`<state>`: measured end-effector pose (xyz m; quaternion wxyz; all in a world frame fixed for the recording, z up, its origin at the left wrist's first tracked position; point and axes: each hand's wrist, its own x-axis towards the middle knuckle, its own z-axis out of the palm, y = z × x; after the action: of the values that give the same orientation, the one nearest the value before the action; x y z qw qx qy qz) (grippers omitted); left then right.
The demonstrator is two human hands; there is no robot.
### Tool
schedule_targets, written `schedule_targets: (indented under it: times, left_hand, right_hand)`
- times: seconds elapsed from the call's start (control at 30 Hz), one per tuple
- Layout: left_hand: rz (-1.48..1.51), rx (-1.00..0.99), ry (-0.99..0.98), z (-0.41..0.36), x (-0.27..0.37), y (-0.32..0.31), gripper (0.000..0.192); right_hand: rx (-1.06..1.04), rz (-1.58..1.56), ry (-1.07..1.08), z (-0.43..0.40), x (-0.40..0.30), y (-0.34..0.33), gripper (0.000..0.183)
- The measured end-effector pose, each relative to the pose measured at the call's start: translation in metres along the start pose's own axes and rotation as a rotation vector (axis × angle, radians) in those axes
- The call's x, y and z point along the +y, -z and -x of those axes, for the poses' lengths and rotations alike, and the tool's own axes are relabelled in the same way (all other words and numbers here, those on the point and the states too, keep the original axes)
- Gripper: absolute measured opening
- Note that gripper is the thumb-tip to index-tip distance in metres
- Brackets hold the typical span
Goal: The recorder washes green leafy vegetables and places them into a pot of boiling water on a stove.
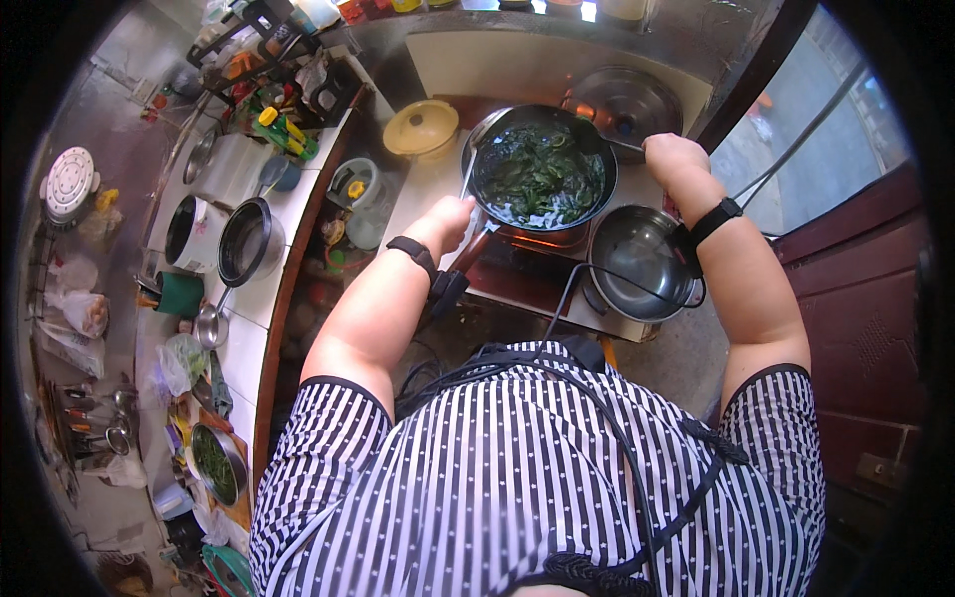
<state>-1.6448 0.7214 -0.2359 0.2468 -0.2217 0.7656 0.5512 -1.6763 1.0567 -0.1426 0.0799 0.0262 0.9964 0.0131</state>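
Dark leafy greens (pixel 537 175) lie in liquid in a black wok (pixel 614 186) on a burner with an orange glow under it. My left hand (pixel 450 220) is closed on the handle of a metal ladle or spoon (pixel 469 170), whose head rests at the wok's upper left rim. My right hand (pixel 677 157) grips the handle of a dark spatula (pixel 593 140) that reaches into the wok from the right. The wok's brown handle (pixel 471 252) points down and left, below my left hand. A steel pot (pixel 643 257) with a little clear liquid stands at the lower right of the wok.
A yellow lidded pot (pixel 421 128) stands left of the wok, and a large metal lid (pixel 630 104) leans behind it. The tiled counter (pixel 246 321) on the left holds a saucepan (pixel 245 242), a white bucket (pixel 195 233) and a bowl of greens (pixel 216 463). A black cable loops near the steel pot.
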Motion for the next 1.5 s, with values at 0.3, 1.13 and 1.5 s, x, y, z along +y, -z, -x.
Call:
schedule_targets:
  times: [0.3,1.13,1.5]
  left_hand:
    - [0.105,-0.087,0.147,-0.005,0.005,-0.01,0.036]
    - [0.255,-0.343,0.234,0.0,0.014,-0.038,0.033]
    - [0.239,-0.176,0.079,0.016,0.019,-0.012,0.028]
  right_hand:
    - [0.001,-0.167,0.119,-0.045,0.021,-0.114,0.025]
    - [-0.158,-0.733,0.062,0.021,0.021,-0.061,0.03]
    - [-0.084,-0.688,0.254,-0.005,0.003,-0.079,0.03]
